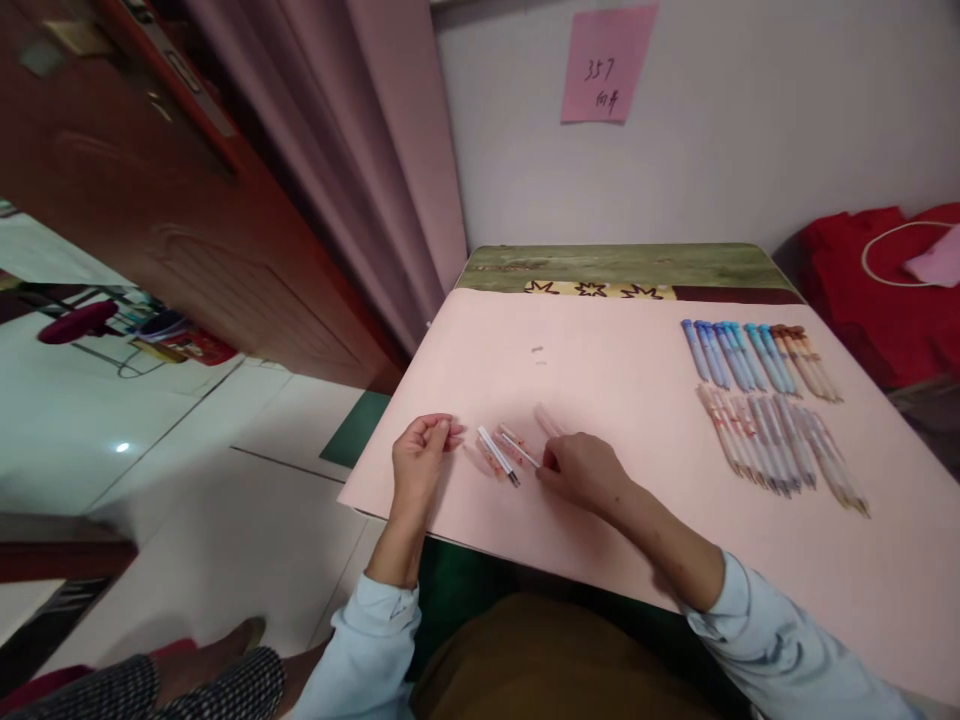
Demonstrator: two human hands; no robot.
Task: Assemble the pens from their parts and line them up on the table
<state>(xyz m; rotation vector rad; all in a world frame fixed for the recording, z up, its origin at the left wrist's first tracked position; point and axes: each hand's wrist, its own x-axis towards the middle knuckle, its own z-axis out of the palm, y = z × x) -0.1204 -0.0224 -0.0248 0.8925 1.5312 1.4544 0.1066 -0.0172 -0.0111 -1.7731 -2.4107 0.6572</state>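
My left hand [424,452] hovers over the table's near left edge, thumb and fingers pressed together; anything in them is too small to make out. My right hand [589,472] is closed at the lower end of a thin white pen refill [520,449]. Between my hands lie white refills with dark tips [498,456], with pinkish, patterned pen parts [491,463] beside and partly under them. A blurred, clear pink pen barrel [546,420] shows just beyond my right fingers, which partly hide it.
Rows of blue and brown-topped pens [742,357] lie at the right, with pale pink and grey pens [776,445] nearer me. Two tiny parts [538,350] rest mid-table on the pink sheet [630,370]. A red cloth [862,290] is beyond; a person's legs [217,685] are lower left.
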